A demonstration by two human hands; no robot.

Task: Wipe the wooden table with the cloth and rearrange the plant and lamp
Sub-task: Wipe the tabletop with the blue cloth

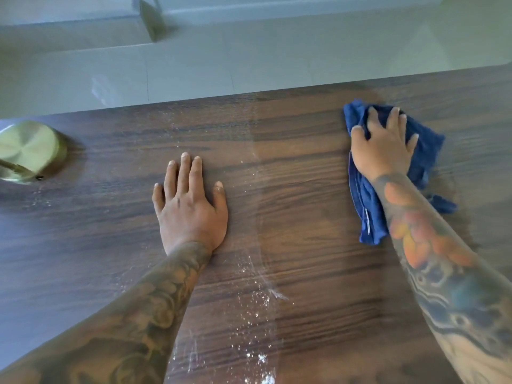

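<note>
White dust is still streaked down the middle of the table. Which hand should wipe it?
Right. The right hand already presses the blue cloth; the white dust lies just to its left. The left hand rests flat and bare on the wooden table.

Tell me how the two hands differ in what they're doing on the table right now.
The right hand presses down on a crumpled blue cloth, fingers spread and slightly curled over it; the left hand lies flat on the bare wooden table, holding nothing. The right hand is farther from the person than the left hand. Both rest palm-down.
</note>
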